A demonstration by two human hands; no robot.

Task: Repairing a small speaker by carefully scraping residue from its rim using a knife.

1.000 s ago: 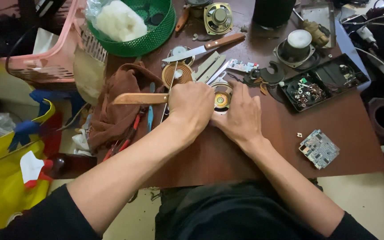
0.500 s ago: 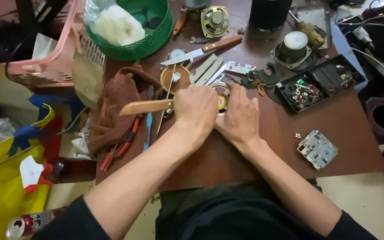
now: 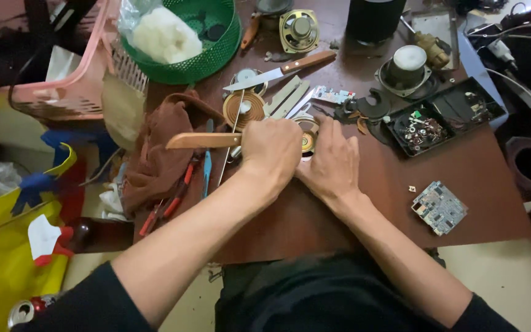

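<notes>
1. working on a small round speaker (image 3: pixel 306 140) near the middle of the brown table (image 3: pixel 474 203), just beyond both hands - only its gold-ringed top edge showing between them.
2. left hand (image 3: pixel 273 149) closed in a fist around a wooden handle (image 3: pixel 203 141) that sticks out toward 9 o'clock; business end of the tool hidden under the knuckles, so kind of tool impossible to tell.
3. right hand (image 3: pixel 333 161) laid flat, fingers together and pointing toward 12 o'clock, pressing down beside the speaker at its 3 o'clock side - steadying, not gripping.
4. judged step: prying or cutting at the speaker, tool tip at its rim, other hand bracing.
5. next move, as a guess: calls for firm downward hold from the right hand and a short, controlled lever of the handle - a slip would send the tip toward the bracing fingers.
6. around the work: a copper-wound coil disc (image 3: pixel 244 109) at 11 o'clock of the left hand, a kitchen knife (image 3: pixel 278 71) beyond it, a green basket (image 3: pixel 199 51) with white stuffing at far 11 o'clock.
7. brown cloth (image 3: pixel 155 160) at 9 o'clock, red-handled pliers (image 3: pixel 168 203) and a blue-handled tool (image 3: pixel 207 166) lying by it.
8. black tray of parts (image 3: pixel 440 117) at 2 o'clock, a small circuit board (image 3: pixel 439 207) at 4 o'clock, well apart from the hands.
</notes>
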